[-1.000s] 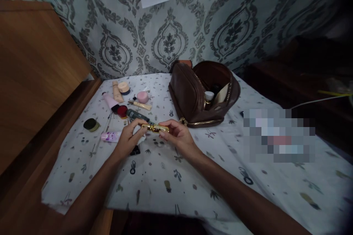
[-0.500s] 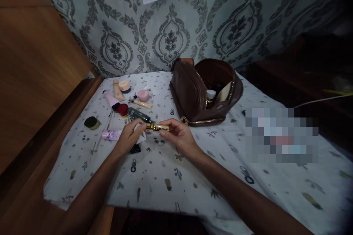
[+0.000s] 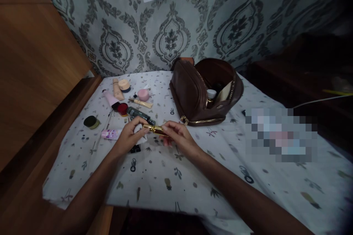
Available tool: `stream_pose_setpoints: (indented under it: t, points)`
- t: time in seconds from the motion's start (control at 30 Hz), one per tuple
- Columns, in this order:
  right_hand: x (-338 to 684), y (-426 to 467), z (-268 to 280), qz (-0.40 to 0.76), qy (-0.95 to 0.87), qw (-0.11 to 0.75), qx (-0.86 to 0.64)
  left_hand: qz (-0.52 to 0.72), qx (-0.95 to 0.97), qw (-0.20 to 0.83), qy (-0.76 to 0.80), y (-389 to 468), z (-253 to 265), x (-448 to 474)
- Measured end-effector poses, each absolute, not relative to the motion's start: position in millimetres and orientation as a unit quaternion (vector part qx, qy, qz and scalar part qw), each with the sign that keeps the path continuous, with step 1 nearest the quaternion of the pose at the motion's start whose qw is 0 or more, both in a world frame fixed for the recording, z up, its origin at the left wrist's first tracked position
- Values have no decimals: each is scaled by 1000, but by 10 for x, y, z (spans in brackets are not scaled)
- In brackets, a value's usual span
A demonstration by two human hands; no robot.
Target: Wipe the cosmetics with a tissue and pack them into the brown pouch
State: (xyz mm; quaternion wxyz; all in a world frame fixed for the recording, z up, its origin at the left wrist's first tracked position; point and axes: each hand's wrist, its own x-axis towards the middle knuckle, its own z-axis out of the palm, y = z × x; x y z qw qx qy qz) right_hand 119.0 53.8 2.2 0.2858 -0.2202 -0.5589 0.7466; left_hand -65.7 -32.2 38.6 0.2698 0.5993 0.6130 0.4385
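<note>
In front of me, both hands are on a slim, shiny gold cosmetic tube [image 3: 153,129], which lies nearly level between them. My left hand [image 3: 131,134] is closed, pinching its left end with thumb and forefinger. The fingers of my right hand [image 3: 178,135] are closed round its darker right end and cover part of it. A white piece [image 3: 142,139], like tissue or cloth, shows at my left fingers; whether it is held I cannot tell. Just behind the hands lies a dark green bottle [image 3: 139,115]. A pink-and-purple tube [image 3: 109,134] rests left of my left hand.
An unzipped brown bag [image 3: 190,93] with a white-capped container [image 3: 211,93] inside stands behind right. Several cosmetics lie at left, including a red jar [image 3: 122,109], a pink jar [image 3: 143,94] and a dark-lidded jar [image 3: 91,122]. A wooden panel [image 3: 38,73] borders the left; a blurred patch covers something right.
My right hand has turned, and its fingers now cover more of the gold tube's right end. The tube tilts slightly down to the right. My left hand keeps its pinch.
</note>
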Motion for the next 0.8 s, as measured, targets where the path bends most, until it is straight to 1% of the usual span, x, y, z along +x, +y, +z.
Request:
stream_pose_setpoints:
  t: [0.17,0.33,0.43,0.5,0.57,0.63,0.7,0.8]
  points:
    - [1196,527,44,768,-555,232,-220,461,596,268,600,-330,388,-675]
    - [1177,480,47,745,-588,244,-196,477,550,253,637,-324,335,-648]
    - [1171,461,40,733,-603,247,-196,531,493,193,661,-318,300,-614]
    - [1171,449,36,723,-615,241,-204,562,503,133,644,-322,288,-584]
    - [1173,436,33,720,-621,229,-211,525,581,86,616,-334,285,-550]
    - [1175,422,28,717,-626,217,-217,431,672,73,597,-351,283,-519]
    - [1181,408,30,710,-640,200,-213,360,709,88,600,-369,278,-501]
    - [1199,380,68,681,-681,195,-186,351,678,125,633,-385,266,-506]
